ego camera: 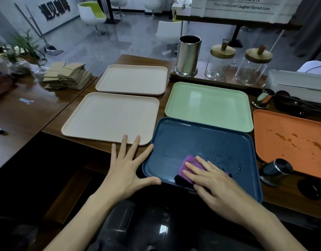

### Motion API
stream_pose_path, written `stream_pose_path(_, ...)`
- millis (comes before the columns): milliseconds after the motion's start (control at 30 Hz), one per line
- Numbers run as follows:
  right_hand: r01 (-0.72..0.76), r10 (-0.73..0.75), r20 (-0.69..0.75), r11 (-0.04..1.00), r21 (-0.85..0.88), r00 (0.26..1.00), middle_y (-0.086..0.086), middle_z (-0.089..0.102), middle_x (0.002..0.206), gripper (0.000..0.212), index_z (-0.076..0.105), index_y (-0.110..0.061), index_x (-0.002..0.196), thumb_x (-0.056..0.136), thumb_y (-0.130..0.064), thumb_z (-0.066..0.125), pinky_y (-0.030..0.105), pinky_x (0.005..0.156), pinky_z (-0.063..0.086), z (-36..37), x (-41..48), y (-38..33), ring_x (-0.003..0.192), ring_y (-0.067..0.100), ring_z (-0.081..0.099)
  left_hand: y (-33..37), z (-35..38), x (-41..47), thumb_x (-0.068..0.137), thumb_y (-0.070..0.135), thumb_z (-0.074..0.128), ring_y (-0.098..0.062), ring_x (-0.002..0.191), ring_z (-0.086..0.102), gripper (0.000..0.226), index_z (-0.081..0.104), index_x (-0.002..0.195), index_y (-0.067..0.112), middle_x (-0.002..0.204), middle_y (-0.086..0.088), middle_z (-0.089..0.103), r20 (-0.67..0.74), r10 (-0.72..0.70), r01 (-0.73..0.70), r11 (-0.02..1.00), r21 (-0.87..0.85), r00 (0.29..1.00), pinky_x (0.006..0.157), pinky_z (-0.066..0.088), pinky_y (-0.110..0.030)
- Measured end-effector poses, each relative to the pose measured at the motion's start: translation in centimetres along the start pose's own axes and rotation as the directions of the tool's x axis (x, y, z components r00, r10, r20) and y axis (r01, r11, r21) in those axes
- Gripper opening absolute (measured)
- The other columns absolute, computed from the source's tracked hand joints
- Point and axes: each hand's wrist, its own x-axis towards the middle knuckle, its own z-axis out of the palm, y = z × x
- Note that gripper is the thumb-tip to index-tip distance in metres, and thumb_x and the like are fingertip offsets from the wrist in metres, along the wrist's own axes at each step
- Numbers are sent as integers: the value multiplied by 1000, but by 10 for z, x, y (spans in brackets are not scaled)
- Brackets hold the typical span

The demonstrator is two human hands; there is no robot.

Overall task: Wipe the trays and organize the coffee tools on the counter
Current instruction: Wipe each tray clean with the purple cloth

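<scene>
Wood counter [29, 113], five trays. Right hand [213, 180] flat on purple cloth [187, 164] in blue tray [201, 140]; left hand [128, 167] spread flat, grasping nothing, at its edge.

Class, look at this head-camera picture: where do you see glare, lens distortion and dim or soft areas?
Head view: pale window-like glare sits on the green tray, and smaller highlights on the blue tray; the wide lens bows the counter edges and the orange tray at the right; the foreground below the counter is dark, and the background chairs look soft.
</scene>
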Motion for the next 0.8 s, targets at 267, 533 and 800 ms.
stream_pose_path(267,70,-68,30,996,-58,997,-11,8,168,52,25,-29,159,108,-31,31,35,124,-8,6,68,-59,155,15,-11,-3,4,3,58,109,8,-24,145,-42,110,-3,153,55,167,6,-22,-20,24,-23,1000,13,1000,120,-18,-59)
stream_pose_path(533,-131,128,-58,990,-47,990,-14,8,167,52,22,-30,160,109,-30,32,33,126,-2,5,24,-36,155,11,-9,-4,1,2,59,108,5,-27,147,-38,113,-2,156,49,167,2,-18,-47,34,-32,998,56,998,121,-14,-60)
stream_pose_path(800,-522,497,-201,847,-99,844,-9,4,168,54,16,-25,161,109,-31,28,28,122,-7,-11,-49,6,152,7,-12,-5,0,6,70,103,17,-31,155,-17,111,28,158,36,169,-6,10,-85,116,-101,982,162,990,123,1,-63)
